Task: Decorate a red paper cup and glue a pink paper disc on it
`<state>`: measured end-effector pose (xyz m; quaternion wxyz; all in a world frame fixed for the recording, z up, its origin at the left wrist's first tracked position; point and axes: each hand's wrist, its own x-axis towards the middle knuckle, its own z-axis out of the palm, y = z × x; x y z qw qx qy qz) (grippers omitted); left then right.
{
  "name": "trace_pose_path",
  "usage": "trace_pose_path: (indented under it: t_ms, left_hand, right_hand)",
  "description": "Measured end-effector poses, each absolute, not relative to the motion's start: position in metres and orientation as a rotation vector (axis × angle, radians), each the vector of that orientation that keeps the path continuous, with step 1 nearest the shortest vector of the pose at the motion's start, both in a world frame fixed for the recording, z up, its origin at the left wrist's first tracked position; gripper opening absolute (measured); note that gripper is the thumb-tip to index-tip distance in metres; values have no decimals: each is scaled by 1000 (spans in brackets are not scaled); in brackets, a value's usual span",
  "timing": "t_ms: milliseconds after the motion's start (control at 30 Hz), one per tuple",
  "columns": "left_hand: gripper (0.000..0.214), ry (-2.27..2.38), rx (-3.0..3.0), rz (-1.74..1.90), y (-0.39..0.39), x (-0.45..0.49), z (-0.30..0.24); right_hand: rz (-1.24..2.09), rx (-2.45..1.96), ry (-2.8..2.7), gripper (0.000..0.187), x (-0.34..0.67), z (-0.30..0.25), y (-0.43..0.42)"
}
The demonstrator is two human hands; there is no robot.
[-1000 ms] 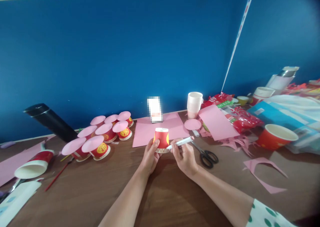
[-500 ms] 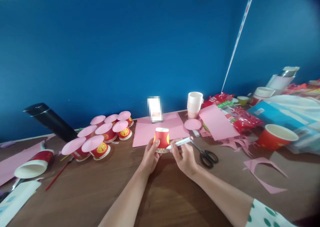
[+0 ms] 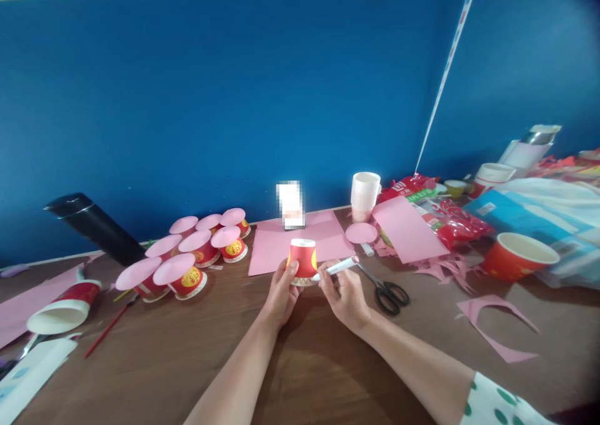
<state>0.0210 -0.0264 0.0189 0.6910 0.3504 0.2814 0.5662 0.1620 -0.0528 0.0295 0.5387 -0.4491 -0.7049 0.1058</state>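
Two hands busy mid-worktop, toward the far edge. I see my left hand (image 3: pixel 281 292) wrapped round an upside-down red cup (image 3: pixel 304 259), thumb on the near side and fingers clamped on its wall. The cup stands on the wooden worktop (image 3: pixel 178 362), rim down, at the near edge of a pink sheet (image 3: pixel 274 244). My right hand (image 3: pixel 345 295) pinches a white marker (image 3: pixel 338 266), fingers closed tight on the barrel, tip touching the cup's lower rim band on its right side.

Black scissors (image 3: pixel 388 294) lie just right of the right hand, blades closed as far as I can tell. A group of capped cups (image 3: pixel 187 259), red, upside down, each with a pink disc on top, sits toward the far left. A stack of white cups (image 3: pixel 364 195) stands near the far edge, with a loose pink disc (image 3: pixel 360 232) just in front of it. A pink scrap (image 3: pixel 497 328) lies toward the right edge.
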Motion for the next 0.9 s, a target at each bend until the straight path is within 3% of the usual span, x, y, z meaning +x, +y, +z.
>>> trace_pose_path:
  t_ms: [533,900]
  left_hand:
    - [21,617,790,1253,-27,21,22]
    - [36,660,772,1234,-26,18,21]
  right_hand:
    - [248,-1037,-1717,14,160,26,-51]
    - [278,-1032,-1712,13,160,26,-53]
